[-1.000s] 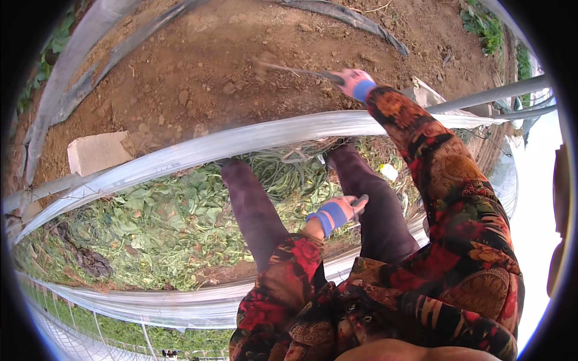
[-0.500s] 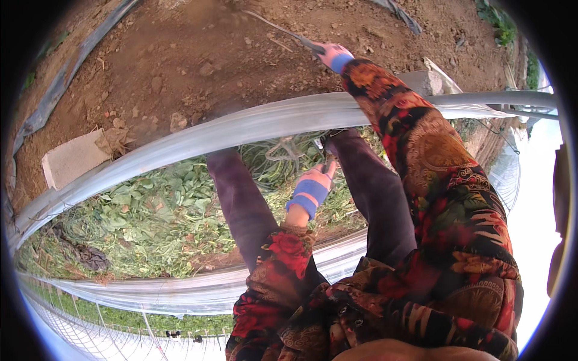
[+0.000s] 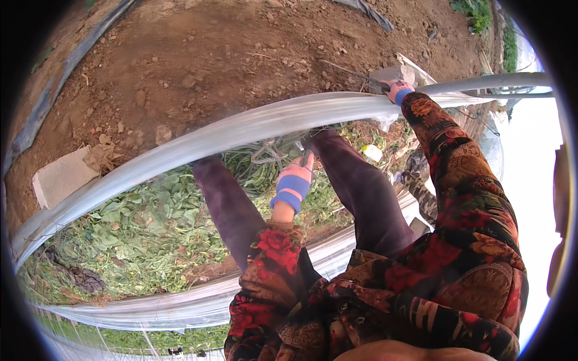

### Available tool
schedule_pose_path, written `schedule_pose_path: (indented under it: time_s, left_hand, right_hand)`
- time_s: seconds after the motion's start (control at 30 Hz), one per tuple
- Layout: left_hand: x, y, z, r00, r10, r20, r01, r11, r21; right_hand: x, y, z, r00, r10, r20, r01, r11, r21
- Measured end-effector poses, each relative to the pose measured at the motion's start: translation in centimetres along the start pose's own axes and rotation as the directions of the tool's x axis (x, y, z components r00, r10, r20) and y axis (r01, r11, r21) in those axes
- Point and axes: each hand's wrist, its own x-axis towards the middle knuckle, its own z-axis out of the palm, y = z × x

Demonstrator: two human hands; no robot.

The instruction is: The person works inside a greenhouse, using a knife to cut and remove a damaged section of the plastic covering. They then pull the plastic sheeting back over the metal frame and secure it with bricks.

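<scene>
Lowered since before, the right hand (image 3: 397, 90) grips the plastic sheet (image 3: 241, 129) over brown soil (image 3: 198, 54); left hand's (image 3: 296, 177) grip unclear.

Left glove's fingertips (image 3: 306, 157) behind the rolled plastic sheet (image 3: 241, 129); right-hand (image 3: 396, 90) tool too blurred to identify.

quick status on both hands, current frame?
Left hand: gloved, down in the tangled green stems; grip cannot be told.
Right hand: gloved, closed on the clear plastic sheet.

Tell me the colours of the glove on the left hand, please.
The glove is pink with blue bands at the cuff, clearest in the head view.
</scene>
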Motion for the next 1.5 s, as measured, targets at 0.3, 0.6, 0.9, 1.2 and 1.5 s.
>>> schedule_pose_path:
  time_s: [0.3, 0.6, 0.9, 1.2, 1.5]
  left_hand:
    - [1.1, 0.6, -0.1, 0.990, -0.138, 0.028, 0.141, 0.962, -0.232]
    - [0.8, 0.2, -2.7, 0.993, -0.088, -0.084, 0.091, 0.996, 0.025]
    - [1.3, 0.8, -2.4, 0.993, -0.032, -0.115, 0.037, 0.999, 0.039]
    - [2.4, 1.6, -0.5, 0.982, -0.005, -0.190, 0.005, 1.000, 0.004]
    - [2.7, 2.9, 0.5, 0.987, -0.040, -0.154, 0.025, 0.995, -0.098]
  right_hand:
    - [4.2, -14.9, -11.7, 0.782, -0.250, -0.571, 0.453, 0.857, 0.246]
    - [15.0, -29.2, -21.1, 0.844, -0.211, -0.493, 0.442, 0.794, 0.418]
    - [12.9, -7.5, -2.8, 0.922, 0.150, -0.357, 0.055, 0.861, 0.505]
    - [4.9, -3.8, -2.5, 0.944, 0.008, -0.329, 0.167, 0.848, 0.503]
    - [16.6, -23.1, -16.1, 0.828, -0.119, -0.548, 0.305, 0.916, 0.262]
